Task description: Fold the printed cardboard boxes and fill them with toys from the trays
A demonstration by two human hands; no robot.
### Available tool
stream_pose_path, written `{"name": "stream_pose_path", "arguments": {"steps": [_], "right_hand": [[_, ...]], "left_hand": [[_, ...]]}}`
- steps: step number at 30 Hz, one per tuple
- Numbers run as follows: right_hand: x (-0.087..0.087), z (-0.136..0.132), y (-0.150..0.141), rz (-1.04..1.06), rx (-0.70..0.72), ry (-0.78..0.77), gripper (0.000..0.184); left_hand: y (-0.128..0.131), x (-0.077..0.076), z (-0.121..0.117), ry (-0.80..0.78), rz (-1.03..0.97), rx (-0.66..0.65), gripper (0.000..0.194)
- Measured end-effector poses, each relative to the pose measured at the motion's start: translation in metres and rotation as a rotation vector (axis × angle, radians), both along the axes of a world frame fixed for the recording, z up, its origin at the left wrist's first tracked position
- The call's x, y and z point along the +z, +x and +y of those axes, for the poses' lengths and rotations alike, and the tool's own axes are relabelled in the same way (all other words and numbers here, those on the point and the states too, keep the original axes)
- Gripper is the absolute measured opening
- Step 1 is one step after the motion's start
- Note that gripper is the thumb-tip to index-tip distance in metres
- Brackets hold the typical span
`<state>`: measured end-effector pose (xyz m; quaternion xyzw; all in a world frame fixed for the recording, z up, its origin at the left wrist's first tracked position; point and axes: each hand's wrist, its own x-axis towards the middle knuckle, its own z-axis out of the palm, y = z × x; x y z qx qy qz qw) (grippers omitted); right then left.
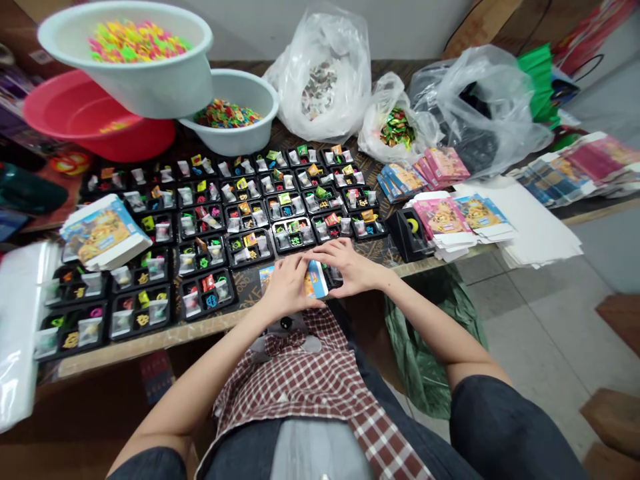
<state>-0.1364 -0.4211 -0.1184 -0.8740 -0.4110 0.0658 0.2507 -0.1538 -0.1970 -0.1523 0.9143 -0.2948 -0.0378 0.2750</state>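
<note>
At the frame's centre, the left hand (286,287) is curling over a blue box (317,280), apparently steadying it, while the half-closed right hand (353,268) is gripping a black tray (333,276) at the box's right end.

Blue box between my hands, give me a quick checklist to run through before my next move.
1. Grip: your left hand is on the blue box. Ok.
2. Tray: your right hand is at the black tray. Ok.
3. The black tray fully inside the box: not ok, part shows outside.
4. Its contents complete: cannot tell, mostly hidden.
5. Tape dispenser on the table, beside the pink boxes: ok.
</note>
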Motion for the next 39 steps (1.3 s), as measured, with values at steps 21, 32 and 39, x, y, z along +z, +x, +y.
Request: {"name": "stream_pose_path", "arguments": {"steps": [21, 32, 39], "right_hand": [[-0.043, 0.049, -0.016, 0.571, -0.854, 1.04, 0.05], [-0.035, 0.079, 0.005, 0.699, -0.961, 1.313, 0.03], [-0.032, 0.066, 0.002, 0.794, -0.91, 1.279, 0.033]], "left_hand": [[0.009, 0.007, 0.001, -0.348, 0.088, 0.109, 0.109], [0.016, -0.011, 0.004, -1.176, 0.782, 0.471, 0.058], [0.013, 0.001, -0.007, -1.292, 0.831, 0.625, 0.03]]}}
